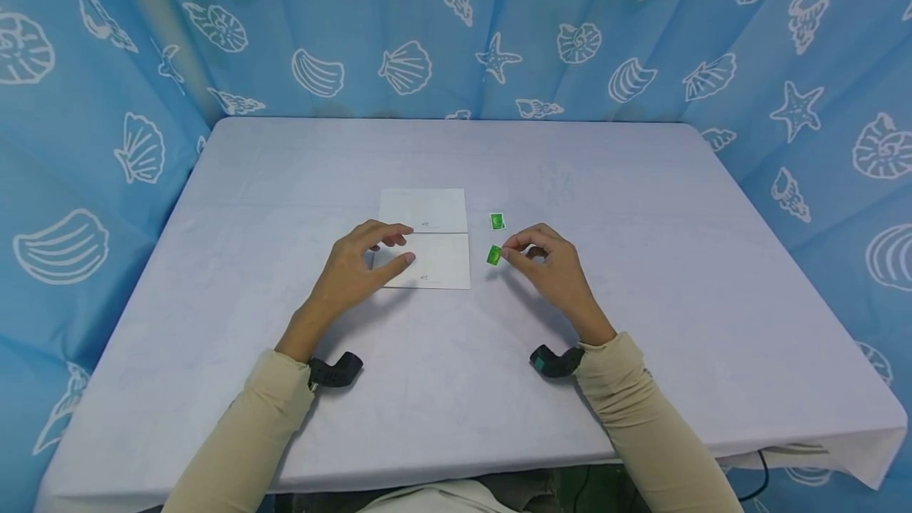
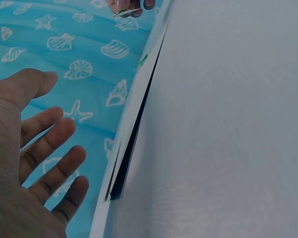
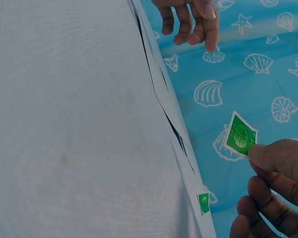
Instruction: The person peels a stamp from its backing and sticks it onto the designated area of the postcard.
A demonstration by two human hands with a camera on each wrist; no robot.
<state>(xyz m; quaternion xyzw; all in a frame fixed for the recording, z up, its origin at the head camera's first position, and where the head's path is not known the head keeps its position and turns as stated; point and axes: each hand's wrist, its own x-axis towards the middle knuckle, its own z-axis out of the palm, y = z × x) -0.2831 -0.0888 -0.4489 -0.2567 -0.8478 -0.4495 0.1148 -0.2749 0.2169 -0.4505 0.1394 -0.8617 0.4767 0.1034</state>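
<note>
Between thumb and index finger, my right hand (image 1: 556,267) pinches a small green postage stamp (image 1: 494,255) with a white edge. The right wrist view shows that stamp (image 3: 241,135) held by one corner, clear of the table. A second green stamp (image 1: 497,221) lies on the cloth just beyond it. To the left are two white paper rectangles, a far one (image 1: 427,208) and a near one (image 1: 442,264), edge to edge with tiny print; whether they are joined I cannot tell. Over their left side hovers my left hand (image 1: 349,267), fingers spread and holding nothing, as the left wrist view confirms.
A white cloth (image 1: 641,204) covers the table. Blue curtains (image 1: 442,30) with white shell drawings hang behind and at both sides. Black devices are worn on the left wrist (image 1: 336,370) and the right wrist (image 1: 557,361). A dark cable (image 1: 764,477) hangs at the front right edge.
</note>
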